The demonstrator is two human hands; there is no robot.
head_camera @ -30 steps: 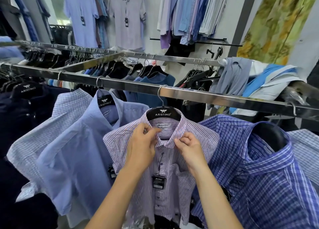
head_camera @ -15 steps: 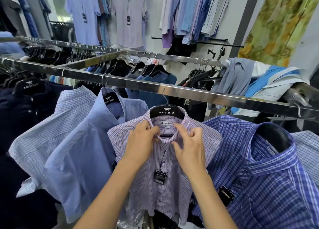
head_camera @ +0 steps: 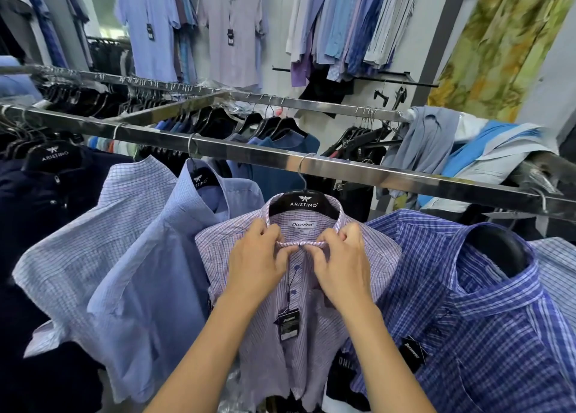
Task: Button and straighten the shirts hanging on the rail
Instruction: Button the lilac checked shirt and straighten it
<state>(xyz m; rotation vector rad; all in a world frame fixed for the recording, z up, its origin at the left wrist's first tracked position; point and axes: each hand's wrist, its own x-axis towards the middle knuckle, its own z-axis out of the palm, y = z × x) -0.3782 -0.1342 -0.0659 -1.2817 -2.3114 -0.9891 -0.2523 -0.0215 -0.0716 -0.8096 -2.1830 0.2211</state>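
A lilac checked shirt (head_camera: 311,344) hangs on a black hanger (head_camera: 304,204) from the steel rail (head_camera: 389,175) in the middle. My left hand (head_camera: 258,260) pinches the left end of its collar band. My right hand (head_camera: 339,263) pinches the right end. The two ends meet between my fingertips at the throat. A black price tag (head_camera: 288,319) dangles down the placket. A light blue shirt (head_camera: 156,272) hangs to the left and a dark blue plaid shirt (head_camera: 483,319) to the right.
Navy garments (head_camera: 37,210) crowd the far left of the rail. A second rail (head_camera: 280,102) behind carries dark clothes. Loose blue and grey shirts (head_camera: 467,151) are heaped over the rail's right end. More shirts hang on the back wall (head_camera: 230,32).
Both hands rose from the collar flaps to the collar band and drew its two ends together at the throat. The view moved slightly closer to the shirt.
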